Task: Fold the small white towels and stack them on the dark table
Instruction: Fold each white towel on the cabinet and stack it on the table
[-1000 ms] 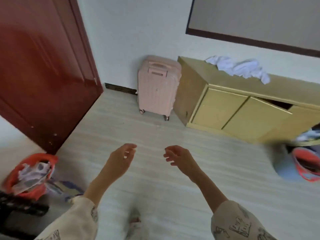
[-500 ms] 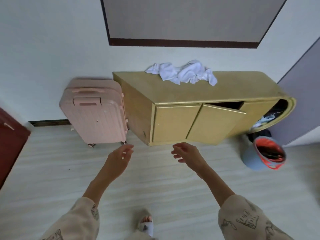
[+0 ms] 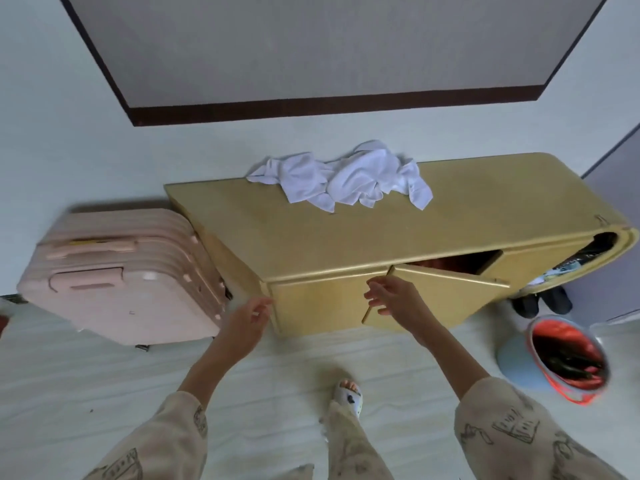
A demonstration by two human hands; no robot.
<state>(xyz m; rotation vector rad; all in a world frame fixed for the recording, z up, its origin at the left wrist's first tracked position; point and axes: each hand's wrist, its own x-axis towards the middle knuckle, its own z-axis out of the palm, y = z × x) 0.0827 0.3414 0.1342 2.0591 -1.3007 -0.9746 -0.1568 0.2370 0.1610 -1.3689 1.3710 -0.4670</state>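
Observation:
A crumpled heap of small white towels (image 3: 346, 176) lies on top of a low yellow cabinet (image 3: 311, 237), toward its back edge by the wall. My left hand (image 3: 247, 323) hangs in front of the cabinet's left corner, fingers relaxed and holding nothing. My right hand (image 3: 393, 297) reaches out before the cabinet doors, fingers loosely spread and holding nothing. Both hands are well short of the towels. No dark table is in view.
A pink suitcase (image 3: 128, 275) stands left of the cabinet. One cabinet door (image 3: 446, 292) hangs ajar. A red-lined bin (image 3: 568, 362) sits on the floor at right, dark shoes (image 3: 540, 301) behind it. My slippered foot (image 3: 348, 394) is on the pale floor.
The view has swung right and closer to the cabinet; the red door has left the frame. Both hands have stayed raised and hold nothing, and are now nearer the cabinet front.

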